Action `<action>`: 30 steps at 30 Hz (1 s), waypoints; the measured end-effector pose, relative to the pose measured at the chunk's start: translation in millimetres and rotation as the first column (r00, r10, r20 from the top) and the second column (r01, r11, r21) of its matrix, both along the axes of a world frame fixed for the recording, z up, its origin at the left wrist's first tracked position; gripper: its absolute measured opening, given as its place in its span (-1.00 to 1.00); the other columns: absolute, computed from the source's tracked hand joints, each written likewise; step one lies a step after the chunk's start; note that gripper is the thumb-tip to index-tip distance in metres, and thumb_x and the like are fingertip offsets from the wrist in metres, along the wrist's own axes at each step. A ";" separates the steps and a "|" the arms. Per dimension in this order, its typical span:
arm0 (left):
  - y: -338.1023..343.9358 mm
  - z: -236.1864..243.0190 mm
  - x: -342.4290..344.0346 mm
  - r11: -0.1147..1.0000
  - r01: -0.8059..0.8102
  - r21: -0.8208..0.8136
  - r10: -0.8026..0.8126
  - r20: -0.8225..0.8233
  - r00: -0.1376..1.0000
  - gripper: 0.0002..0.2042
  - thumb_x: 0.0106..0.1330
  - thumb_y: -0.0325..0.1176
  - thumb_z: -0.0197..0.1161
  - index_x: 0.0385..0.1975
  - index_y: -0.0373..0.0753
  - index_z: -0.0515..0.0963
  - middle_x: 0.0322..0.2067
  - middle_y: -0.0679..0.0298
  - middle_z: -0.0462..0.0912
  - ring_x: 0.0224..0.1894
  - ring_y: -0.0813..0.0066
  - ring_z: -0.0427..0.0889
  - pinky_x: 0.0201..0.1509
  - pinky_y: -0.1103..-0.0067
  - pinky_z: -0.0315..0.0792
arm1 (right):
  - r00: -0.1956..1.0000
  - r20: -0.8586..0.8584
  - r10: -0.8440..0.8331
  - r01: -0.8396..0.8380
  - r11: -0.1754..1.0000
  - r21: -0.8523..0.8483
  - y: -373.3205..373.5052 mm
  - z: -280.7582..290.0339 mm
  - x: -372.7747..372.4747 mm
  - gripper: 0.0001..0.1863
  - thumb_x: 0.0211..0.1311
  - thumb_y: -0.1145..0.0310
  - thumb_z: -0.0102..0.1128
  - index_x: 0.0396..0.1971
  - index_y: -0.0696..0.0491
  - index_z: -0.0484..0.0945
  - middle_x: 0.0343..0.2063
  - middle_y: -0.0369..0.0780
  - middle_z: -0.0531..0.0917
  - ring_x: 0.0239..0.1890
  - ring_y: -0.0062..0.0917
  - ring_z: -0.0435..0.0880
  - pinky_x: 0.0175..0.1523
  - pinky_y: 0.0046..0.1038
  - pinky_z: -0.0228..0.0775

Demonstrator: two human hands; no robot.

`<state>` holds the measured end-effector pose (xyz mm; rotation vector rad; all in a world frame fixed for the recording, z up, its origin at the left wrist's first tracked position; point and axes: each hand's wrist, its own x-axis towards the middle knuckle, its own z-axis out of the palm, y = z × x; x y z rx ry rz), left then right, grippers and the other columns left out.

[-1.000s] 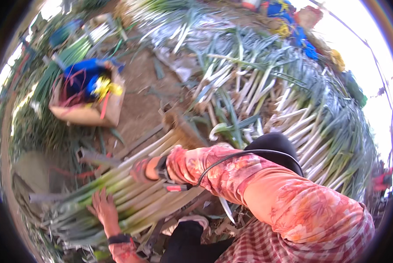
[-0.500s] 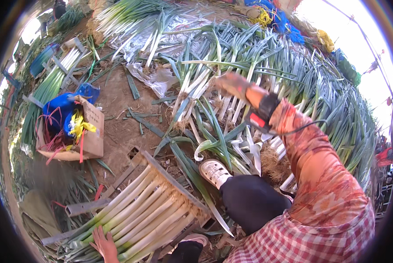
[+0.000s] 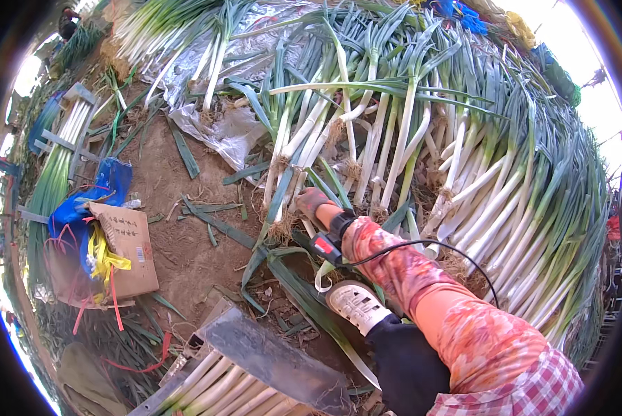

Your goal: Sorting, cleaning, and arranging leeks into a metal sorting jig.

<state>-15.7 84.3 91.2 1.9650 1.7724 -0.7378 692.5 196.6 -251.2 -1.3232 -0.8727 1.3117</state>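
Note:
My right hand (image 3: 314, 204) reaches in from the lower right to the root ends of the leeks. Its fingers curl round the lower end of a leek (image 3: 309, 154) at the left of a wide spread of leeks (image 3: 488, 187), partly hiding it. The leeks have white stems, hairy roots and long green leaves. A metal frame (image 3: 266, 353) at the lower edge holds several leeks (image 3: 221, 388) side by side, root ends against its plate. My left hand is out of view.
A cardboard box (image 3: 132, 249) with blue plastic and yellow and pink ties stands at left. Behind it, another frame (image 3: 60, 140) holds leeks. My shoe (image 3: 356, 305) rests among loose leaves. Silver sheeting (image 3: 217, 135) lies under the far leeks.
My right hand has moved left and nearer, to the leek roots. The view has shifted, so the near frame sits lower and my left hand, earlier flat on its leeks, is out of sight.

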 end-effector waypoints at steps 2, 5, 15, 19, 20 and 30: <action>-42.6 39.5 -24.5 0.992 -0.120 -0.026 0.116 -0.128 0.985 -0.30 0.26 -0.06 0.06 0.33 -0.15 -0.05 0.32 0.02 -0.03 0.37 0.07 -0.10 0.29 -0.05 -0.25 | 0.840 0.532 0.108 0.157 0.890 -0.429 43.8 35.9 -103.4 -0.66 0.05 0.18 0.19 -0.31 0.16 0.55 -0.46 -0.15 0.62 -0.35 -0.40 0.61 -0.25 -0.36 0.44; -70.1 59.3 -26.2 0.982 -0.186 -0.029 0.175 -0.219 0.960 -0.31 0.27 -0.05 0.05 0.33 -0.15 -0.05 0.32 0.02 -0.03 0.37 0.06 -0.11 0.28 -0.07 -0.25 | 0.872 0.441 -0.214 0.458 0.677 -0.576 49.5 111.0 -153.8 -0.53 -0.01 0.02 0.27 -0.37 0.19 0.55 -0.45 -0.13 0.62 -0.36 -0.41 0.60 -0.27 -0.36 0.40; -45.4 50.6 -1.4 0.986 -0.165 -0.039 0.150 -0.249 0.957 -0.33 0.26 -0.04 0.06 0.31 -0.17 0.01 0.31 0.00 0.00 0.34 0.00 -0.05 0.26 -0.08 -0.20 | 0.891 -0.324 -0.317 0.171 0.897 -0.407 41.8 176.2 -110.9 -0.63 0.09 0.25 0.18 -0.16 0.17 0.47 -0.35 -0.14 0.54 -0.37 -0.42 0.50 -0.26 -0.42 0.31; -51.8 52.0 -11.8 0.983 -0.181 -0.023 0.171 -0.229 0.958 -0.33 0.25 -0.07 0.08 0.31 -0.18 0.02 0.31 0.00 0.01 0.34 -0.01 -0.03 0.26 -0.09 -0.19 | 0.992 0.076 -0.096 0.087 0.990 0.112 2.2 266.0 -102.6 -0.84 0.15 0.36 0.08 -0.33 0.12 0.50 -0.54 -0.26 0.49 -0.51 -0.47 0.47 -0.42 -0.51 0.27; -51.1 53.0 -7.3 0.982 -0.187 -0.021 0.178 -0.229 0.957 -0.33 0.26 -0.06 0.07 0.31 -0.18 0.03 0.31 0.00 0.01 0.34 -0.01 -0.02 0.26 -0.09 -0.19 | 0.720 0.691 -0.069 -0.187 0.939 0.288 -17.9 303.6 -97.0 -0.89 0.16 0.40 0.05 -0.37 0.11 0.50 -0.58 -0.29 0.47 -0.53 -0.49 0.47 -0.46 -0.53 0.26; -52.6 39.2 -28.2 0.993 -0.113 0.017 0.114 -0.164 0.980 -0.34 0.28 -0.05 0.03 0.32 -0.16 0.00 0.31 0.01 0.02 0.35 0.03 -0.05 0.28 -0.08 -0.28 | 0.534 -0.544 -0.646 0.518 0.760 -0.394 5.4 224.7 -81.4 -0.80 0.24 0.25 0.08 -0.37 0.09 0.45 -0.69 -0.33 0.43 -0.71 -0.56 0.41 -0.55 -0.57 0.34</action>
